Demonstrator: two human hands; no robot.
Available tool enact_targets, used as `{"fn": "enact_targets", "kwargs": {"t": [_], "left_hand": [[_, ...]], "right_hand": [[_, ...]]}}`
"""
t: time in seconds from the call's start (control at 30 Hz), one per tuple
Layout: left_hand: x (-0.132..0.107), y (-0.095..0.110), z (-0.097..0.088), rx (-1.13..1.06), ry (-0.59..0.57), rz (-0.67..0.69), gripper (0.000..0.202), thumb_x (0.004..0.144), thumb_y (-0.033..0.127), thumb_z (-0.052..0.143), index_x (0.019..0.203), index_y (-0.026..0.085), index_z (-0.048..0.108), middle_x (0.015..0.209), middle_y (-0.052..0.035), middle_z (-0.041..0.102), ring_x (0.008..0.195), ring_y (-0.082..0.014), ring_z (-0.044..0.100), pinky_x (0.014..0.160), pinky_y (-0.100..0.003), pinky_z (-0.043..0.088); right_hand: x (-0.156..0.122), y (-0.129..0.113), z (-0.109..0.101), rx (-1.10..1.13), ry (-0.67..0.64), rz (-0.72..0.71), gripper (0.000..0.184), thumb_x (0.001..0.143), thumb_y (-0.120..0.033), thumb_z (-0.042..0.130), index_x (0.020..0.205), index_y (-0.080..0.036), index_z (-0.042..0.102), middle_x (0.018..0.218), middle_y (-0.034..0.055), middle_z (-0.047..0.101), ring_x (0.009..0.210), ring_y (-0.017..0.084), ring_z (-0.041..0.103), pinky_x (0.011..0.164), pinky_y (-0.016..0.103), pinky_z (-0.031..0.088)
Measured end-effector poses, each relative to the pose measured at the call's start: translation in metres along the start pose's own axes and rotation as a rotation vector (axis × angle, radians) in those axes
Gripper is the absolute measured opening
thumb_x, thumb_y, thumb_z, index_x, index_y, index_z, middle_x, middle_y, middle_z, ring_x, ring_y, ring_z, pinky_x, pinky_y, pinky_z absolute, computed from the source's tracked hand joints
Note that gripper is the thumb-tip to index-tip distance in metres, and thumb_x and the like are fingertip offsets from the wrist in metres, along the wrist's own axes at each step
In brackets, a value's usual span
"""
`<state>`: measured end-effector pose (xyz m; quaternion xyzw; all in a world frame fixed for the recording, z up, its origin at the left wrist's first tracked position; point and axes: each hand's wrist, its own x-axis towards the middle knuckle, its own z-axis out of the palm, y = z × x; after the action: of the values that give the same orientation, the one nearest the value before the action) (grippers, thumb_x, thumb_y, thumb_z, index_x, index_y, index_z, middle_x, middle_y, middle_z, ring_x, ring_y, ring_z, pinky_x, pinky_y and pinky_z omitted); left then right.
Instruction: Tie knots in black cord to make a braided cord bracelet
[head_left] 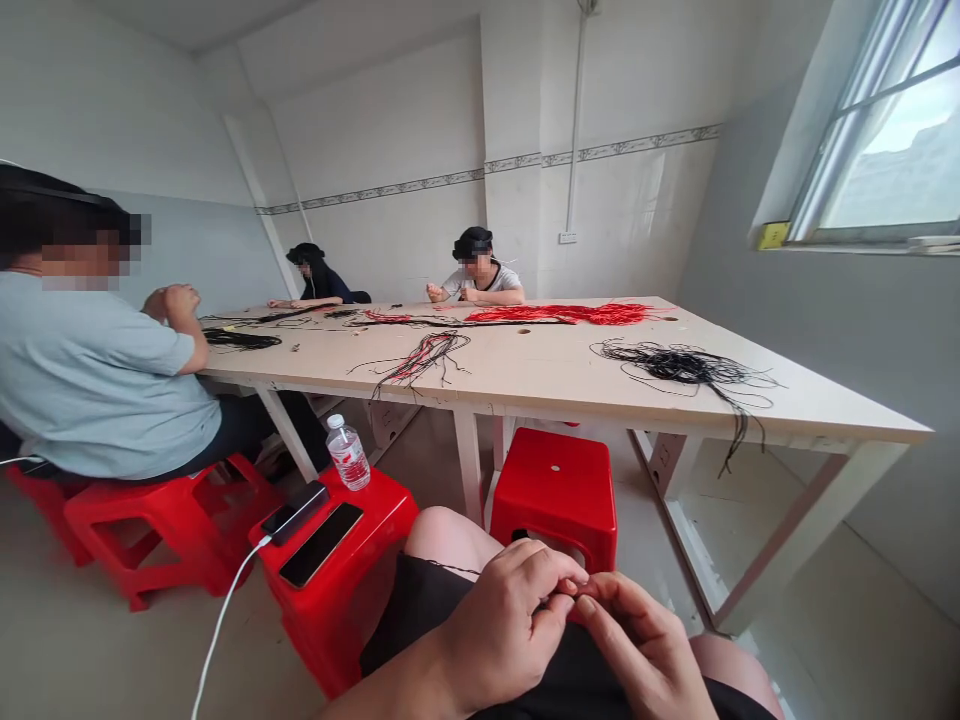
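Note:
My left hand (502, 625) and my right hand (637, 645) are held together over my lap, fingertips meeting. Both pinch a thin black cord (450, 568), which runs from my left hand across my bare knee. The pinched section is hidden by my fingers. A black cloth (420, 630) lies over my lap, below my hands. A red plastic stool (559, 495) stands just beyond my hands.
A long pale table (510, 375) holds tangled black and red cord bundles (690, 365). Several co-workers sit at it. On a red stool (337, 530) at my left lie two phones (321, 545), one with a white cable (225, 620), and a water bottle (349, 452).

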<state>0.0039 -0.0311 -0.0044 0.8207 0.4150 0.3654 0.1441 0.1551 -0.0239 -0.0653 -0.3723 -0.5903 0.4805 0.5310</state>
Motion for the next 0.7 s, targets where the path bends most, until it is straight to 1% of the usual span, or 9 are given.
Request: {"fn": "enact_targets", "kwargs": {"t": [0.1, 0.2, 0.27, 0.33, 0.4, 0.47, 0.53, 0.63, 0.7], "left_hand": [[-0.002, 0.001, 0.001, 0.005, 0.039, 0.022, 0.026, 0.073, 0.004, 0.048, 0.091, 0.021, 0.056, 0.085, -0.0043, 0.067, 0.08, -0.0162, 0.062, 0.075, -0.029, 0.053], [-0.002, 0.002, -0.002, -0.02, 0.05, 0.009, 0.025, 0.074, 0.005, 0.049, 0.092, 0.02, 0.058, 0.085, -0.0049, 0.067, 0.079, -0.0159, 0.062, 0.07, -0.027, 0.054], [-0.001, 0.002, -0.007, -0.078, 0.05, -0.06, 0.025, 0.075, 0.006, 0.051, 0.094, 0.02, 0.059, 0.085, -0.0044, 0.067, 0.076, -0.0145, 0.063, 0.064, -0.024, 0.054], [0.001, 0.0, -0.015, -0.165, 0.065, -0.172, 0.022, 0.076, 0.01, 0.054, 0.094, 0.021, 0.059, 0.081, -0.0025, 0.067, 0.072, -0.0127, 0.063, 0.061, -0.022, 0.053], [0.005, -0.004, -0.023, -0.269, 0.098, -0.294, 0.015, 0.077, 0.016, 0.058, 0.092, 0.02, 0.058, 0.075, -0.0005, 0.065, 0.069, -0.0122, 0.064, 0.06, -0.022, 0.054], [0.008, -0.009, -0.029, -0.333, 0.132, -0.357, 0.015, 0.078, 0.022, 0.06, 0.093, 0.019, 0.058, 0.074, 0.0002, 0.064, 0.069, -0.0117, 0.064, 0.063, -0.022, 0.054], [0.01, -0.013, -0.033, -0.327, 0.155, -0.366, 0.02, 0.077, 0.027, 0.062, 0.095, 0.019, 0.057, 0.077, 0.0002, 0.064, 0.071, -0.0119, 0.065, 0.067, -0.023, 0.054], [0.012, -0.018, -0.036, -0.292, 0.101, -0.372, 0.024, 0.079, 0.03, 0.061, 0.101, 0.021, 0.057, 0.081, 0.0001, 0.064, 0.075, -0.0124, 0.066, 0.068, -0.022, 0.054], [0.015, -0.023, -0.035, -0.257, 0.044, -0.409, 0.021, 0.079, 0.033, 0.06, 0.098, 0.022, 0.059, 0.083, -0.0003, 0.065, 0.077, -0.0131, 0.066, 0.067, -0.021, 0.054]], "right_hand": [[0.0, 0.004, 0.003, 0.042, 0.009, 0.038, 0.025, 0.075, -0.043, 0.064, 0.072, -0.018, 0.064, 0.066, 0.0037, 0.059, 0.06, 0.016, 0.053, 0.054, 0.024, 0.044], [0.003, -0.001, 0.002, 0.082, -0.002, 0.097, 0.028, 0.073, -0.045, 0.065, 0.069, -0.017, 0.062, 0.064, 0.003, 0.056, 0.057, 0.014, 0.048, 0.052, 0.024, 0.041], [0.008, -0.008, -0.001, 0.087, 0.034, 0.137, 0.03, 0.072, -0.045, 0.066, 0.068, -0.017, 0.06, 0.059, 0.0009, 0.052, 0.053, 0.011, 0.042, 0.047, 0.022, 0.036], [0.014, -0.017, -0.005, 0.091, 0.081, 0.168, 0.031, 0.072, -0.046, 0.066, 0.067, -0.016, 0.058, 0.053, -0.0025, 0.045, 0.047, 0.008, 0.032, 0.042, 0.02, 0.028], [0.019, -0.025, -0.008, 0.116, 0.086, 0.179, 0.032, 0.071, -0.045, 0.067, 0.066, -0.016, 0.056, 0.05, -0.005, 0.039, 0.045, 0.006, 0.026, 0.04, 0.019, 0.021], [0.024, -0.031, -0.008, 0.138, 0.07, 0.177, 0.031, 0.071, -0.045, 0.067, 0.066, -0.016, 0.056, 0.048, -0.0062, 0.037, 0.044, 0.005, 0.024, 0.04, 0.019, 0.019], [0.028, -0.034, -0.006, 0.149, 0.05, 0.178, 0.03, 0.071, -0.044, 0.066, 0.067, -0.016, 0.056, 0.048, -0.0067, 0.036, 0.044, 0.005, 0.023, 0.04, 0.019, 0.018], [0.032, -0.033, -0.006, 0.146, 0.044, 0.181, 0.029, 0.073, -0.043, 0.065, 0.067, -0.016, 0.055, 0.049, -0.0068, 0.037, 0.044, 0.004, 0.023, 0.04, 0.019, 0.019], [0.035, -0.031, -0.009, 0.117, 0.037, 0.179, 0.028, 0.074, -0.042, 0.063, 0.067, -0.016, 0.055, 0.051, -0.006, 0.04, 0.045, 0.004, 0.024, 0.041, 0.019, 0.021]]}}
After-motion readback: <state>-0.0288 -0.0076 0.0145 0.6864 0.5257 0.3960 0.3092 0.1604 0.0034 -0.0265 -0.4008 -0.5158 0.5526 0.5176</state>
